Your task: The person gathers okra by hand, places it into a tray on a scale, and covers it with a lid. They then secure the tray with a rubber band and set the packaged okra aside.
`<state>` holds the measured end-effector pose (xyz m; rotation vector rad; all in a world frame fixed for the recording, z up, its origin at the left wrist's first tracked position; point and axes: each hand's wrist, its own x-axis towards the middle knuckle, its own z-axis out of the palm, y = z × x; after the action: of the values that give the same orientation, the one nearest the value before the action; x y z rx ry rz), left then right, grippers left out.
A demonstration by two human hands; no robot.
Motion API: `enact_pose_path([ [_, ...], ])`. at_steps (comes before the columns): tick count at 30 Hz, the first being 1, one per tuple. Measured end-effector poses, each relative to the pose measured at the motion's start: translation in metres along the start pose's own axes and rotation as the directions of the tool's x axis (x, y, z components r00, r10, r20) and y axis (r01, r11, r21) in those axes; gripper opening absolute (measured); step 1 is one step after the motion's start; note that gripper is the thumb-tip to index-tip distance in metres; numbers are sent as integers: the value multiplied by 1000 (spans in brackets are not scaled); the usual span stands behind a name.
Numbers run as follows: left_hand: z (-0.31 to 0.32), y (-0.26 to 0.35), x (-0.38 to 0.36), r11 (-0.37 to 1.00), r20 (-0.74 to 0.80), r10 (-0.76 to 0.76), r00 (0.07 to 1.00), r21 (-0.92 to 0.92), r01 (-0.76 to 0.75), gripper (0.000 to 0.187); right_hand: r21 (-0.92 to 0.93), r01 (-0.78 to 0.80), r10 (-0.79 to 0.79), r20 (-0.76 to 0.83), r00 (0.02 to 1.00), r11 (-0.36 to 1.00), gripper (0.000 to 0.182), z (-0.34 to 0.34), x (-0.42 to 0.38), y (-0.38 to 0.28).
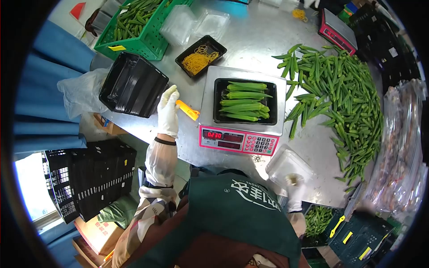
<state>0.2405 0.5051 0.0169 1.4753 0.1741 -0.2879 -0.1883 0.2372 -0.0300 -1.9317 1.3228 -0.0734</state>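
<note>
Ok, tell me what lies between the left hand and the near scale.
In the head view, a slim orange tool lies between the left hand and the near scale.

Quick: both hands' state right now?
Left hand: fingers loosely curled beside the black trays; contact unclear.
Right hand: blurred, at the clear tray; grip cannot be told.

The okra [246, 95] is green, the stacked trays [134, 87] black, the gloves [168, 117] white.

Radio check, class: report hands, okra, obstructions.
Left white-gloved hand beside stacked black trays. Right white-gloved hand at clear plastic tray, grip blurred. Black tray of green okra on metal scale, nothing over it.
</note>
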Motion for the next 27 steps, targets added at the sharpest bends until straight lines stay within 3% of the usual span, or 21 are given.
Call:
enact_pose_path([
  [2,9,-5,0,1000,47,-11,999,-3,11,34,-250,401,-403,46,914,881,36,13,-19,-13],
  [3,14,-3,-1,1000,55,-18,998,5,18,33,-226,330,-314,103,944,917,43,19,-24,-12],
  [7,23,9,-10,999,92,-36,995,-17,38,30,-232,309,-286,128,950,922,44,13,-20,8],
  [10,23,8,-11,999,121,-47,991,-5,48,30,-274,296,-245,206,947,915,42,-3,-8,43],
  [11,23,6,-12,998,132,-55,990,10,54,30,-201,304,-258,229,939,931,33,-7,-3,57],
  [14,28,1,-17,997,163,-81,983,33,77,30,-116,18,28,382,924,993,26,-20,7,52],
  [15,31,0,-19,995,172,-95,981,34,91,30,71,-174,126,435,891,982,21,-22,8,46],
  [17,37,-1,-24,996,197,-89,976,46,82,30,128,-168,86,485,871,977,19,-23,17,53],
  [20,49,-3,-31,997,237,-28,971,78,10,31,122,-162,75,523,849,979,20,-21,31,76],
  [21,55,-16,-28,991,254,117,960,28,-129,29,68,-115,64,515,855,991,20,-21,31,73],
  [23,69,-16,-34,950,319,239,917,119,-289,26,-83,23,21,485,874,996,21,-24,25,51],
  [25,85,-17,-42,850,331,380,864,242,-467,21,-187,162,-67,431,900,969,19,-23,21,44],
  [26,91,-16,-48,715,352,483,802,369,-593,21,-197,211,-119,396,911,957,17,-19,17,53],
  [27,96,-12,-55,668,379,482,790,425,-611,21,-209,260,-173,361,917,943,15,-18,16,55],
])
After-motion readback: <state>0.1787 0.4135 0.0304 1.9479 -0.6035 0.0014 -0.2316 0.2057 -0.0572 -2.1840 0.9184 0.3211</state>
